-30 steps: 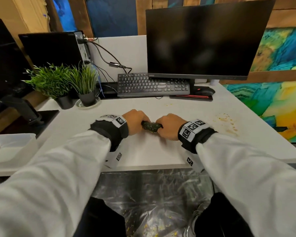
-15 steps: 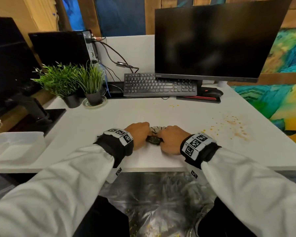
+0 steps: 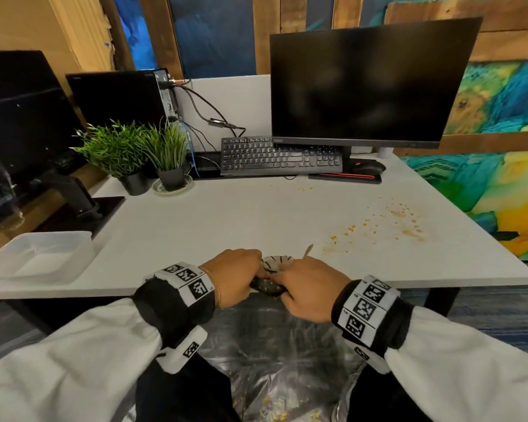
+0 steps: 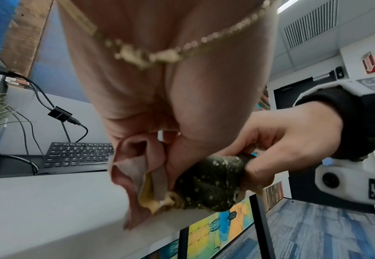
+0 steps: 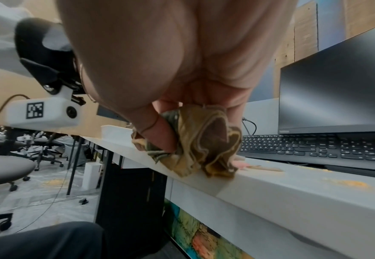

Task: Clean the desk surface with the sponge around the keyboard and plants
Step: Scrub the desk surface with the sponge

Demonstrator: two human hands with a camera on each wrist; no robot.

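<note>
A dark green, speckled sponge (image 3: 268,288) is squeezed and twisted between both hands at the front edge of the white desk (image 3: 226,220). My left hand (image 3: 241,277) grips its left end, my right hand (image 3: 302,284) its right end; a pale crumpled part sticks up between them. The left wrist view shows the sponge (image 4: 208,184) with the right hand (image 4: 281,140) curled round it. In the right wrist view the sponge (image 5: 199,138) looks folded and yellowish-brown. The keyboard (image 3: 281,156) and two potted plants (image 3: 116,150) (image 3: 166,150) stand at the back.
Orange-brown stains and crumbs (image 3: 403,220) spot the desk's right side. A monitor (image 3: 363,83) and a mouse (image 3: 368,169) sit behind, and a white tray (image 3: 40,257) at the front left. Plastic sheeting (image 3: 281,360) with yellow crumbs lies under the desk edge.
Both hands have drawn the sponge back from the middle of the desk to its front edge, twisting it so a pale part now shows between them.
</note>
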